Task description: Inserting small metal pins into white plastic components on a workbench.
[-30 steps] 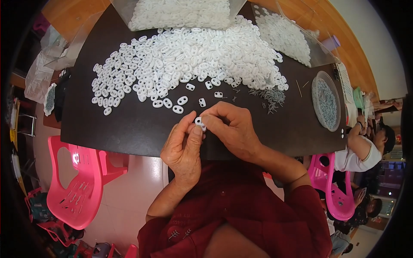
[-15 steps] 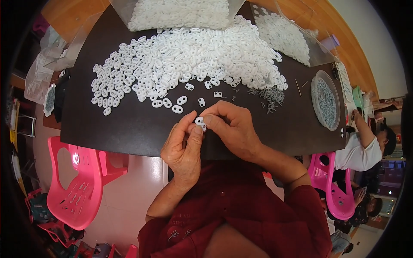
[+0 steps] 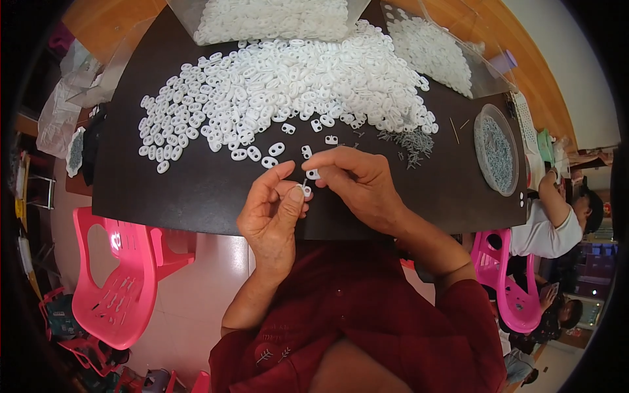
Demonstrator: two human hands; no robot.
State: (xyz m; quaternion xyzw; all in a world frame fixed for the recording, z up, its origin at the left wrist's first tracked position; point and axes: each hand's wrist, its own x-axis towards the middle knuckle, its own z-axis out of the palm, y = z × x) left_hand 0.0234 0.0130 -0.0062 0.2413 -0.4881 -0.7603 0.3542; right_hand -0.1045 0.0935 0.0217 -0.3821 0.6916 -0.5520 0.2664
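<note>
Above the table's near edge, my left hand (image 3: 270, 223) pinches a small white plastic piece (image 3: 306, 191) with a round hole. A thin grey pin or screw (image 3: 304, 182) seems to stand up from it. Just above and to the right, my right hand (image 3: 363, 187) grips another small white holed piece (image 3: 312, 175) between thumb and forefinger. A narrow gap separates the two pieces. Beyond my fingers lie loose holed pieces, such as a small blocky one (image 3: 306, 151) and a rounded oval two-hole one (image 3: 269, 162). My fingers hide parts of both held pieces.
A broad heap of white oval pieces (image 3: 282, 78) covers the dark table's (image 3: 190, 203) far half. Grey screws (image 3: 416, 145) lie right of it; more fill a round clear tub (image 3: 514, 180). Clear bins (image 3: 377, 36) stand behind. Pink chairs (image 3: 114, 288) flank me; a person (image 3: 553, 223) sits at right.
My hands have drawn slightly apart. The white pieces, together before, are now separated, one in each hand, and a pin shows between them.
</note>
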